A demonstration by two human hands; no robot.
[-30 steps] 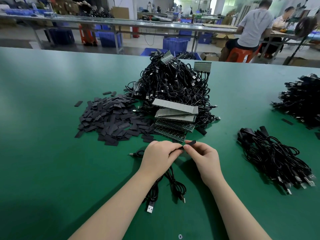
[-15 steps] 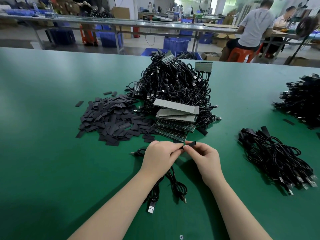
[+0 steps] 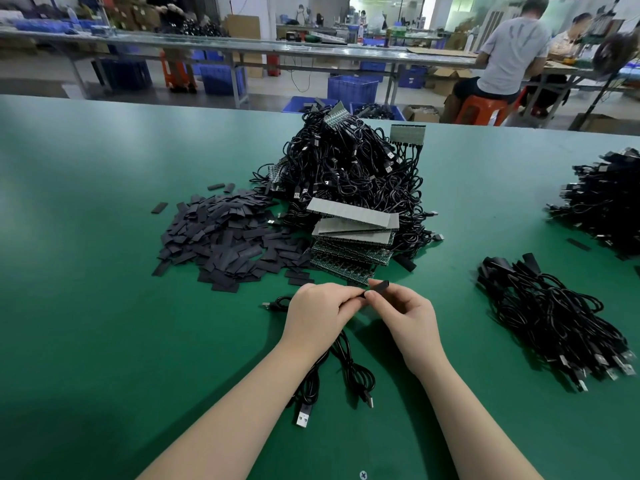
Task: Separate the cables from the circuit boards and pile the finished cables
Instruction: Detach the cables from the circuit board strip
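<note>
On green table [image 3: 104, 237], head view: both hands meet just below the stack of circuit boards [image 3: 353, 237]. L hand [image 3: 317, 315] curled round a black cable [image 3: 349, 358]; its loops and USB plug [image 3: 304, 418] trail toward the viewer on the table. R hand [image 3: 403, 315] pinches a short black sleeve [image 3: 379, 285] at the cable end, thumb and forefinger clamped on it. Hands nearly touching at the fingertips.

Vs 0.5 s and 1.0 s ago: grip and hand positions unchanged as far as visible; sleeve at same tilt; cable loops lie the same.

Behind the boards, big tangled heap of cables w/ boards attached [image 3: 346, 168]. Left of the boards, scatter of flat black sleeves [image 3: 221, 237]. Finished cable pile [image 3: 550, 320] off to the right, well apart from the hands. Another cable heap [image 3: 602, 202] at far right edge.
</note>
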